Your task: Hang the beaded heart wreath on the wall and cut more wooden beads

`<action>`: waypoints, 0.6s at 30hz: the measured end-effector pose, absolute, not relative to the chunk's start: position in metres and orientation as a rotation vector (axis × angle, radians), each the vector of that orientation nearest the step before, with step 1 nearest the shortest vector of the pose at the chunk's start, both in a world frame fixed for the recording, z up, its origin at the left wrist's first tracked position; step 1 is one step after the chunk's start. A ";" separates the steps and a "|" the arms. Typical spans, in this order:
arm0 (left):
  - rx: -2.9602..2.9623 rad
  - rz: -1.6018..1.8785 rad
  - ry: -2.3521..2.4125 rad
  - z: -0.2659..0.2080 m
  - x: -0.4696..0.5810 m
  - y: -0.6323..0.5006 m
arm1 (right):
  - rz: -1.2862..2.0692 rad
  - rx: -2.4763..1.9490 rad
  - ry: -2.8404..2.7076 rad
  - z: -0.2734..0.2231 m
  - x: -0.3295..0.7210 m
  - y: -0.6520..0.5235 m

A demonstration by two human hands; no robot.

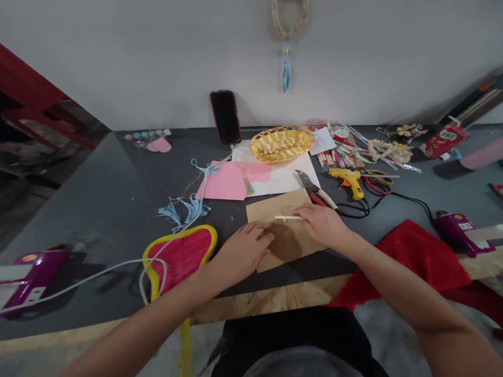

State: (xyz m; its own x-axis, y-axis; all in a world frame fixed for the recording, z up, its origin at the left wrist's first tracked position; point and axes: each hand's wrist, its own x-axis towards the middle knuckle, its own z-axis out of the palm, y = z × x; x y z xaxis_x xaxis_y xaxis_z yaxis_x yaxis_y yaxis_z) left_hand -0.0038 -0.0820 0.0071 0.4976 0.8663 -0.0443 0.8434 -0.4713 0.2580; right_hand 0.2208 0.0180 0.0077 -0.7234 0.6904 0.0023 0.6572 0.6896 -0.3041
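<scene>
A brown sheet of cardboard (291, 251) lies on the dark tabletop in front of me, with faint curved marks on its upper part. My left hand (247, 245) rests on the sheet's left side, fingers stretched out and holding nothing. Between thumb and fingers, my right hand (324, 224) pinches a thin white stick (286, 217) that points left across the cardboard. Something small and pale sits under the stick, too small to make out. Just behind my right hand lie pruning shears (310, 186), their blades pointing away from me.
Behind the cardboard are pink paper (223, 180), a white sheet (291, 173) and a yellow basket (275, 152). A glue gun (348, 180) lies at right. A phone (226, 118) leans on the wall. A white cable (113, 266) crosses the left side; red cloth (412, 256) overhangs the front edge.
</scene>
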 end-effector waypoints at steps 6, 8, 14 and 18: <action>2.484 0.138 1.401 0.004 -0.012 -0.069 | 0.200 -1.309 -2.511 0.004 0.249 0.037; 2.474 0.084 1.405 0.005 -0.013 -0.067 | 0.156 -1.325 -2.469 0.004 0.255 0.041; 2.464 0.001 1.402 0.011 -0.016 -0.063 | 0.199 -1.285 -2.426 0.008 0.253 0.037; 2.461 0.048 1.401 0.017 -0.016 -0.060 | 0.392 -1.023 -2.724 0.012 0.244 0.020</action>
State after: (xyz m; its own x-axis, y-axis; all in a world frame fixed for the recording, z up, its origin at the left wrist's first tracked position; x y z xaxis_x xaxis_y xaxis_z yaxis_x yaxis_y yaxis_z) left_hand -0.0160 -0.0601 0.0166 0.5215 0.8445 -0.1219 0.8341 -0.4745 0.2813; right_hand 0.2443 0.0203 0.0121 -0.7388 0.6669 0.0975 0.6123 0.7245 -0.3165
